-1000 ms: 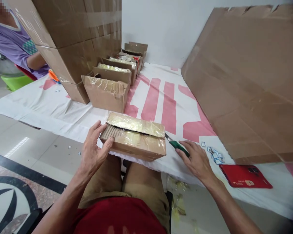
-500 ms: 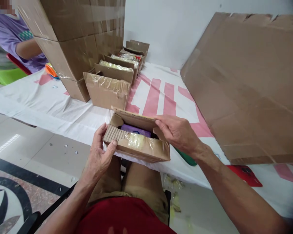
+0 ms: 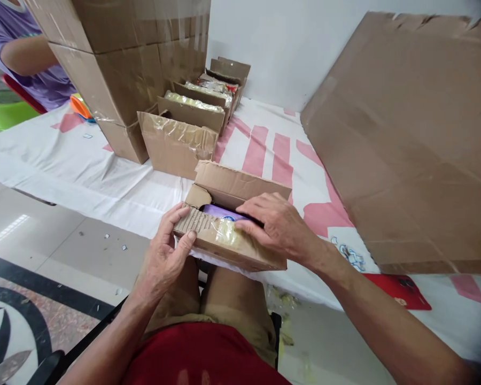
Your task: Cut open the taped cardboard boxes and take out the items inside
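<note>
A small cardboard box (image 3: 240, 254) sits at the table's front edge above my lap, its back flap (image 3: 244, 184) standing up. Clear and yellowish tape covers part of the torn front flap. Inside lies a purple packet (image 3: 220, 212) with a small blue mark, partly hidden by the front flap and my fingers. My left hand (image 3: 166, 251) grips the box's left end, thumb on the front and fingers behind the corner. Over the box's right half reaches my right hand (image 3: 270, 222), thumb and fingers apart, fingertips at the opening beside the purple packet.
Several opened cardboard boxes (image 3: 176, 141) stand in a row beside a tall stack of taped cartons (image 3: 120, 91). A large cardboard sheet (image 3: 409, 144) leans at the right, near a red phone (image 3: 404, 291). Another person's arm (image 3: 30, 55) shows at the far left.
My right hand has let go of the back flap and moved down to the box opening. The flap now stands more upright, and more of the purple packet's top shows.
</note>
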Demonstrator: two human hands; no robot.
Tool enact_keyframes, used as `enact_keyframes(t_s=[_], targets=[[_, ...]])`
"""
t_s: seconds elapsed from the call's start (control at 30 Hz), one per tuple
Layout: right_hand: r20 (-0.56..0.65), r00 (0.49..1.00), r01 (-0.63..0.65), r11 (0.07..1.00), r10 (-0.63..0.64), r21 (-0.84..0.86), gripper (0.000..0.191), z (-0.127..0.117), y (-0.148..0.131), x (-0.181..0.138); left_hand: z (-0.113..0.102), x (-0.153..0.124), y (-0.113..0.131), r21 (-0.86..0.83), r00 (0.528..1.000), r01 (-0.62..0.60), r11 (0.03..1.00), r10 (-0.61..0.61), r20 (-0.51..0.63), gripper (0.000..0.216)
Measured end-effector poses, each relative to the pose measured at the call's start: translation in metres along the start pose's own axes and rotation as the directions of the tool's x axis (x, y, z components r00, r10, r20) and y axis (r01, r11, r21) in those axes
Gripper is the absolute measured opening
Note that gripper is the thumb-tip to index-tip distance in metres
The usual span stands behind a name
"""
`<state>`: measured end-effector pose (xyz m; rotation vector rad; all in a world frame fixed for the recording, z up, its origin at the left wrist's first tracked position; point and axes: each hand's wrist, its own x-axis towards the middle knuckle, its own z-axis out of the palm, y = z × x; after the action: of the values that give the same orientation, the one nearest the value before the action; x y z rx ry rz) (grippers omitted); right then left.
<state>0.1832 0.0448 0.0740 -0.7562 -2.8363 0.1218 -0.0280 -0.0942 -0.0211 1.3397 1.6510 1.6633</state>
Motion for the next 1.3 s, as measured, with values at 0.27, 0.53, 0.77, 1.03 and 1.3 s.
enact_keyframes(t_s=[0.27, 0.53, 0.77, 1.03, 1.3], targets=[[-0.114, 0.991, 0.066, 0.998, -0.066, -0.001, 0.016, -0.027, -0.020, -0.017, -0.004, 0.011, -0.005, -0.339, 1.000, 0.021, 0.941, -0.019, 0.011, 0.077], [0.040, 0.961, 0.273, 0.962, -0.274, 0.029, 0.034, -0.028, -0.067, -0.046, -0.026, 0.011, 0.013, -0.520, 0.993, 0.096, 0.849, -0.045, 0.111, 0.057], [-0.014, 0.998, 0.059, 0.965, -0.057, 0.257, 0.026, -0.018, -0.028, -0.036, -0.022, 0.009, 0.007, -0.030, 0.977, -0.106, 0.994, 0.110, 0.182, 0.036], [0.436, 0.897, -0.054, 0.997, 0.071, -0.051, 0.054, 0.001, -0.015, 0.021, -0.022, 0.006, 0.001, -0.154, 0.985, -0.047, 0.987, 0.071, 0.155, 0.051], [0.387, 0.915, -0.101, 0.994, 0.112, -0.050, 0.061, 0.020, -0.015, 0.018, -0.028, 0.003, -0.046, -0.303, 0.960, 0.256, 0.918, -0.204, 0.192, 0.089]])
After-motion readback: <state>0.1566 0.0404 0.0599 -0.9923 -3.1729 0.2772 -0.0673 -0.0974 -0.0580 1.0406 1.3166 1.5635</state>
